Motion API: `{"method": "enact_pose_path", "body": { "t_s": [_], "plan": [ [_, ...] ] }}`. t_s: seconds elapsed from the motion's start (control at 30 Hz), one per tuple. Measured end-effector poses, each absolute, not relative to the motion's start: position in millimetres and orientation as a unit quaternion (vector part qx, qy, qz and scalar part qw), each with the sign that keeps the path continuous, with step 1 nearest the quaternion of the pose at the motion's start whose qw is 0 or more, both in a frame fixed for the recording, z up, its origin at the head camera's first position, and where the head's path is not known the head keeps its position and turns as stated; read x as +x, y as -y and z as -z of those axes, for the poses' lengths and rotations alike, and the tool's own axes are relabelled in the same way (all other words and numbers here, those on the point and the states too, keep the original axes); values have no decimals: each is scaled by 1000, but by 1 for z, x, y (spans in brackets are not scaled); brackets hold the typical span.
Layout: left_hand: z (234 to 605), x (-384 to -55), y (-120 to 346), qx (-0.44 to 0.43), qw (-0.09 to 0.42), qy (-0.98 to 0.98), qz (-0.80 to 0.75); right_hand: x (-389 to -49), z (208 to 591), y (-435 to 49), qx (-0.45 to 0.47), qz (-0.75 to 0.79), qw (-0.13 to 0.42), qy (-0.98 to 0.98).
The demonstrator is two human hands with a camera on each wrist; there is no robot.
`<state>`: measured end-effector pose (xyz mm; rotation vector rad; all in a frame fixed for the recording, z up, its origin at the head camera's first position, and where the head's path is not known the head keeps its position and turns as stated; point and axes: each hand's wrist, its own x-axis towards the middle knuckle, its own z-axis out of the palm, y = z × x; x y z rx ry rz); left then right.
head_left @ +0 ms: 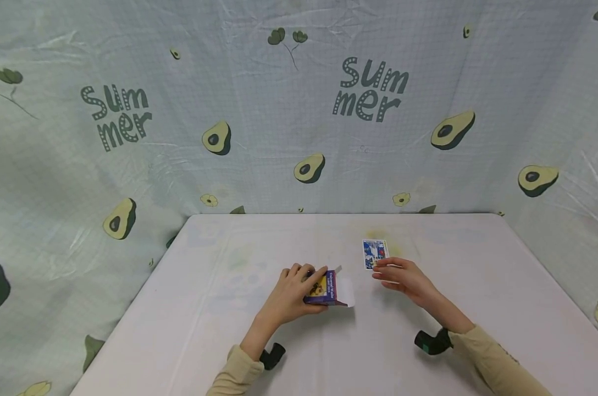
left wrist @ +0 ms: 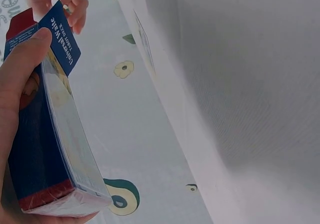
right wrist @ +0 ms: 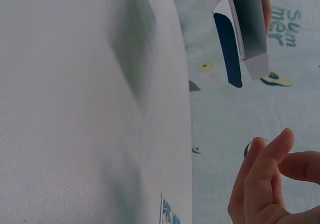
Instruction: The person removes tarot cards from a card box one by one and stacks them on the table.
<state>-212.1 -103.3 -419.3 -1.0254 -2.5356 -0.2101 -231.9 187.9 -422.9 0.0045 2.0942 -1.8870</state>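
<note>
My left hand (head_left: 293, 291) grips a blue and red tarot deck box (head_left: 320, 288) marked "Universal Waite" and holds it above the table. The box's end flaps stand open toward the right, and its opening (right wrist: 251, 23) faces the right wrist camera. In the left wrist view the thumb lies along the box (left wrist: 37, 114) near the flaps. My right hand (head_left: 402, 279) hovers over the table to the right, fingers loosely bent and holding nothing. Just beyond its fingertips a blue and white picture card (head_left: 374, 253) lies on the table, partly overlapped by the fingers.
The white table (head_left: 220, 341) runs back to a pale cloth backdrop (head_left: 259, 99) printed with avocados and "summer". Black wrist camera mounts (head_left: 432, 342) sit under both wrists, close to the tan sleeves (head_left: 492, 357).
</note>
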Motion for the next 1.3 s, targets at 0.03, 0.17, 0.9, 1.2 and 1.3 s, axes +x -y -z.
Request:
{"method": "enact_pose_path", "body": {
  "t_s": [0.03, 0.17, 0.9, 1.2, 1.3],
  "plan": [
    [420, -212, 103, -367, 196, 906, 75, -231, 422, -187, 0, 660, 160, -734],
    [421, -212, 103, -366, 198, 906, 77, -228, 419, -182, -19, 655, 162, -738],
    [419, -211, 100, -367, 199, 905, 80, -220, 418, -158, -106, 617, 198, -754],
    [420, -211, 98, -370, 200, 904, 82, -219, 417, -149, -132, 627, 210, -738],
    [420, -211, 98, -373, 200, 902, 84, -218, 415, -147, -156, 632, 210, -730]
  ]
}}
